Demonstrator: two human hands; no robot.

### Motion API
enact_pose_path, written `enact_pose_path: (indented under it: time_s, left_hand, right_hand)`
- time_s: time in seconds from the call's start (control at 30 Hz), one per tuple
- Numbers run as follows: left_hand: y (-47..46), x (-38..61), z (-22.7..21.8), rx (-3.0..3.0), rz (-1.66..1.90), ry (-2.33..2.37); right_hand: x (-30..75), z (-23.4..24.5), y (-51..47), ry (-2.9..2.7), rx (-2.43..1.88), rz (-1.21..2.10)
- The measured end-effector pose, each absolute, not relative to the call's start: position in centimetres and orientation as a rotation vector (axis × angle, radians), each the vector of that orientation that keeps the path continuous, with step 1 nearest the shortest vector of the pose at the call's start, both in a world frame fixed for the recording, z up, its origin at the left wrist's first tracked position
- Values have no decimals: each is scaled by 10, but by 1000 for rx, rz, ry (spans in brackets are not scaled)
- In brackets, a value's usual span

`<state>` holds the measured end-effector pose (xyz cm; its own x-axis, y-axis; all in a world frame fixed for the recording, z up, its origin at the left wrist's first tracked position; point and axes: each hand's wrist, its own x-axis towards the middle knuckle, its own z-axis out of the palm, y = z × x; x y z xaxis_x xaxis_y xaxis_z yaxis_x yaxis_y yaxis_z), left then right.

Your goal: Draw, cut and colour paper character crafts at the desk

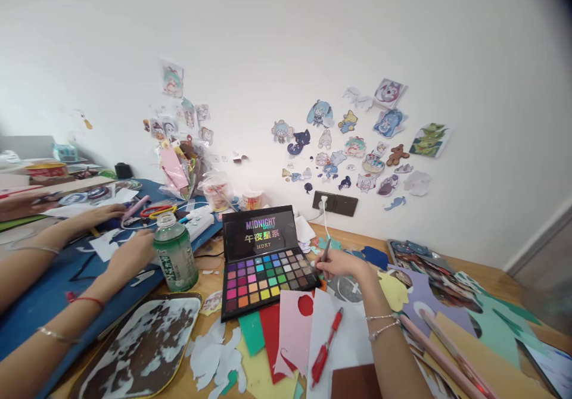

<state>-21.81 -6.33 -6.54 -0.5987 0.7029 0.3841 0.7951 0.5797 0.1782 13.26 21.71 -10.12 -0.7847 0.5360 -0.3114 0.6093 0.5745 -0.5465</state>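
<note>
My right hand [339,265] pinches a slim grey stick [326,250] at the right edge of an open eyeshadow palette [263,277]. The stick's lower end is mostly hidden by my fingers, so its kind is unclear. The palette's black lid stands up, lettered "MIDNIGHT", above rows of coloured pans. My left hand [130,255], on the arm with a red cord bracelet, is against the left side of an uncapped green bottle [176,262]. The bottle hides its fingertips, so whether it grips the bottle does not show.
A co-worker's hands [96,219] are at the left over a blue surface. In front lie a stained tray [134,351], paper scraps [217,354], coloured sheets [292,327] and a red pen [327,348]. Cutouts cover the wall; a cable runs from the socket [335,203].
</note>
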Motion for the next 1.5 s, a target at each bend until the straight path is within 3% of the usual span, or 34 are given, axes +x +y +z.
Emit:
enact_pose_path:
  time_s: [0.3, 0.4, 0.53, 0.8, 0.97, 1.13, 1.33, 1.5]
  left_hand:
    - [-58, -150, -57, -1037, -710, -2341]
    - [-48, -156, -69, -1615, -799, -2348]
    - [-39, -165, -95, -2300, -555, -2350]
    - [-40, -168, -106, -2680, -414, -2263]
    - [-37, -173, -98, -2643, -603, -2377]
    - [-44, -186, -86, -2582, -1050, -2423]
    - [-62, -216, -100, -2201, -1511, -2506]
    - [-77, -215, -107, -1904, -1698, -2511]
  right_hand:
    - [132, -97, 214, 2718, 963, -960]
    - [133, -98, 215, 2732, 948, -954]
    - [135, -98, 216, 2747, 939, -948]
    - [135, -95, 214, 2721, 952, -930]
    - [134, -92, 212, 2705, 932, -947]
    - [134, -91, 214, 2687, 941, -940]
    - [132, -96, 217, 2692, 947, -913]
    - [131, -93, 217, 2728, 967, -876]
